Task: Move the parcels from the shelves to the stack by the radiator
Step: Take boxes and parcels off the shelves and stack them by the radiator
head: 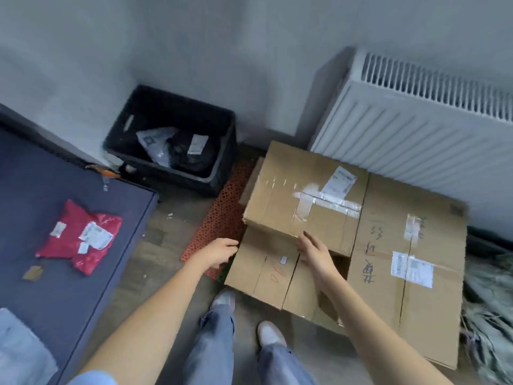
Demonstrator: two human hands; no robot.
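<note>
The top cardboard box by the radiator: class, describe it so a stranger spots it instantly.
Start at the white radiator on the right wall. Below it are stacked cardboard boxes; the top box lies on the lower box. Only it has a white tape cross.

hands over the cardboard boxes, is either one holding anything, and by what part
Nothing is held. The left hand hangs loosely curled beside the lower box. The right hand hovers open at the near edge of the top taped box, not gripping it.
</note>
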